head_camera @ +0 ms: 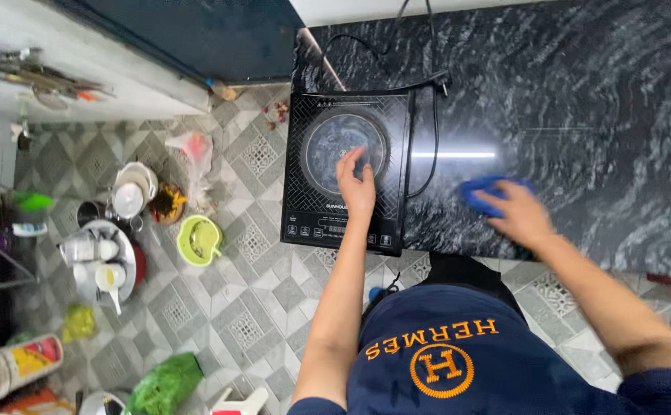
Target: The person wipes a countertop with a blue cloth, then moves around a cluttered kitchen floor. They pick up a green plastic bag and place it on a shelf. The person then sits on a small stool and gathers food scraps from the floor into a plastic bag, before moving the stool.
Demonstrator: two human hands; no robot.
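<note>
Head view, looking straight down. Left hand point(356, 184) lies flat and open on the black induction cooktop point(348, 173), fingers spread over the lower right part of its round cooking zone; nothing is grasped. Cooktop sits at the left end of the dark marbled counter point(581, 100), its near edge overhanging slightly toward the floor, control strip facing the person. A black power cord point(432, 115) runs from the cooktop's back right corner and loops down along its right side.

Right hand point(521, 215) presses palm-down on a blue cloth point(483, 192), fingers curled loosely over it; the cloth lies flat on the counter, just right of the cooktop and apart from it. Only the cloth's left part shows past the fingers.

Patterned tile floor point(251, 307) to the left carries a green bowl point(198, 240), a round tray of cups and a kettle point(105, 257), a white lidded pot point(132, 192) and a bunch of green leaves point(165, 384). All stand well apart from both hands.
</note>
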